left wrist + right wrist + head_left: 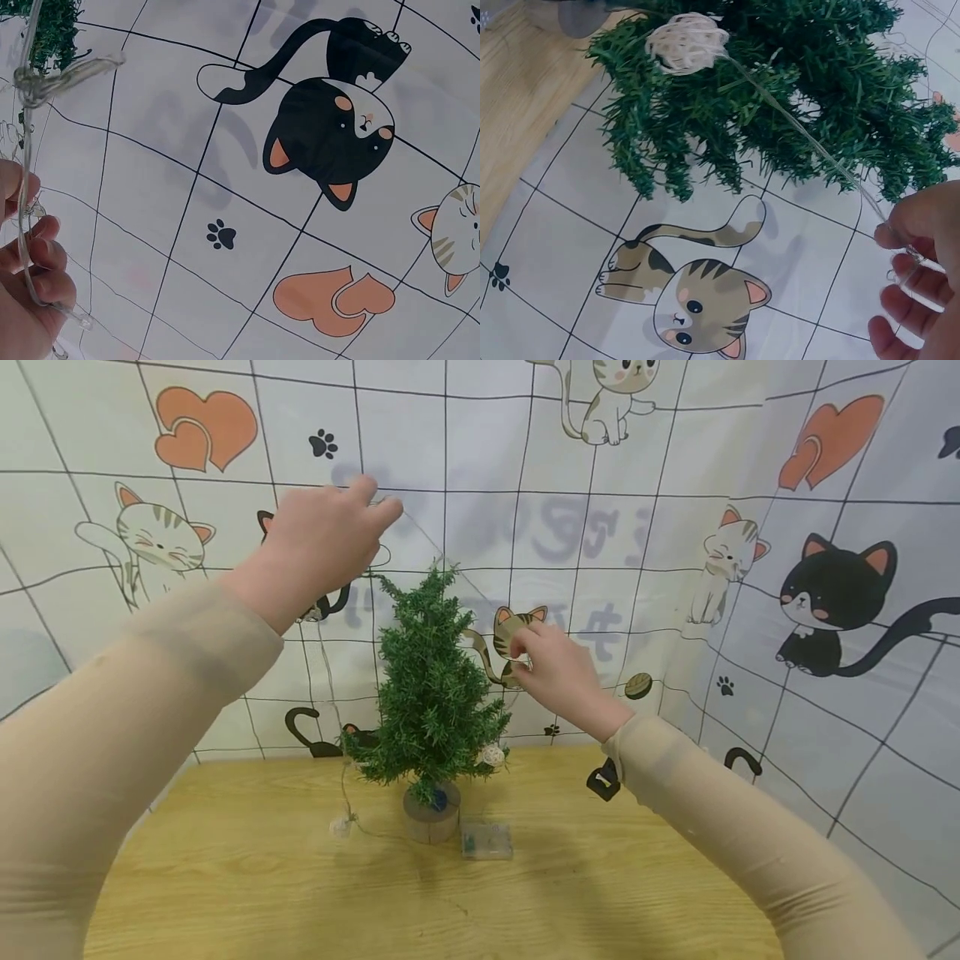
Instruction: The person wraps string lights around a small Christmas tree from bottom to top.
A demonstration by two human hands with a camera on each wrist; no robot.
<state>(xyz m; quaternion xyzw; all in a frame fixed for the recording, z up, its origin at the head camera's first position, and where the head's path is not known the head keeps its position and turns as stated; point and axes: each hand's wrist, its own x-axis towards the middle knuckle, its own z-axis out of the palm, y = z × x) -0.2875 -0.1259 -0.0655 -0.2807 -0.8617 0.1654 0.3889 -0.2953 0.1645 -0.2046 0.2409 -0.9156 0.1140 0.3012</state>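
Evidently the height of my two hands is about slack: my left grip (322, 539) is up and left of the little green tree (431, 685), my right grip (558, 668) lower on its right side, and a thin clear string (825, 152) slants between them past the treetop. I judge the spread is meant to draw that stretch straight, so it does not snag in the bristly branches. Both grips are narrow and holding: the left has its fingers curled around the string, the right pinches it between thumb and fingertips, a light hold that suits something so fine. From the right pinch the string runs down to a pale woven ball (686, 43) against the lower right branches, which seems to serve as an anchor at that end. On the left a length hangs down to the table (262, 893), likely left loose as spare. The tree stands upright on its round base (431, 820), which presumably steadies it with neither hand touching. Just beside the base lies a clear flat box (486, 842); whether the string joins it, I cannot tell.
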